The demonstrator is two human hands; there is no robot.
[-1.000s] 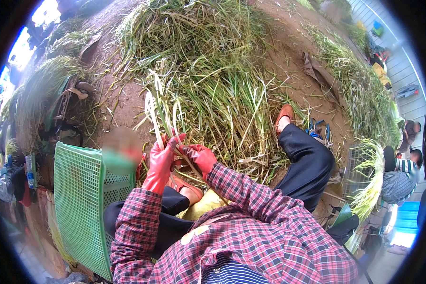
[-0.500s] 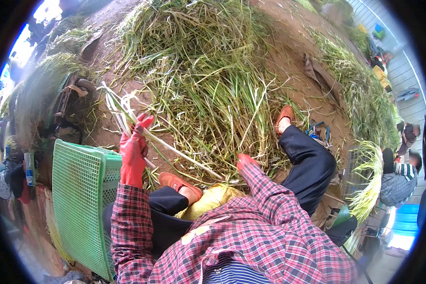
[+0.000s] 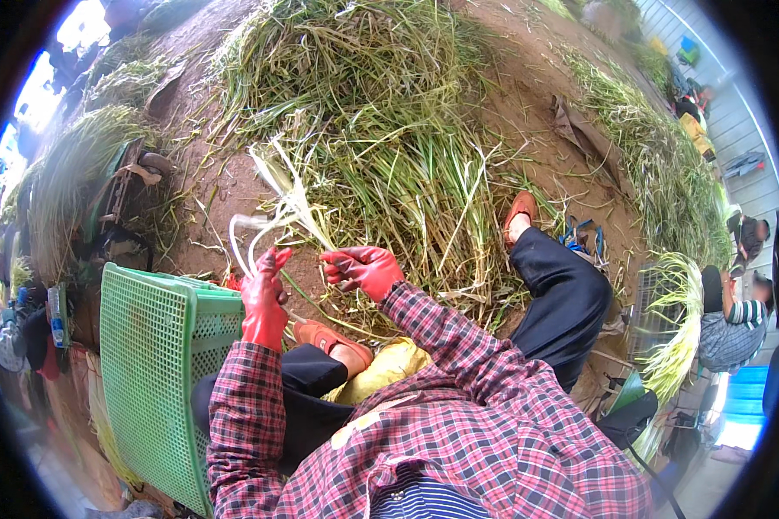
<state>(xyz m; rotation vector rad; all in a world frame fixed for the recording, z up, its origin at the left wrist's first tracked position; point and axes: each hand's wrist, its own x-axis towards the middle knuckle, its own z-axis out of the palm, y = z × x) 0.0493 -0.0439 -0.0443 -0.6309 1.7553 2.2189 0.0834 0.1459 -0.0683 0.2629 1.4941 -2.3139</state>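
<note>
My left hand (image 3: 265,301), in a red rubber glove, is closed around a few thin pale stalks; one white stalk (image 3: 236,245) bows upward out of it. Close by on the right, my right hand (image 3: 365,271), gloved in red too, pinches the lower end of a bunch of whitish-green stalks (image 3: 296,201) that fans up and to the left. The fingers hide where the stalks are gripped. Beyond both hands spreads a heap of long green stalks and leaves (image 3: 407,186) on the earth floor.
A green plastic mesh crate (image 3: 147,381) stands at my left. Beside my orange shoe (image 3: 320,337) lies a yellow bag (image 3: 381,372). More green stalks (image 3: 649,164) line the right side, with a pale bundle (image 3: 671,329) and co-workers sitting (image 3: 736,324) at the far right.
My right hand has come up from the heap's near edge toward my left hand and now grips stalks. My left hand has moved slightly right and down.
</note>
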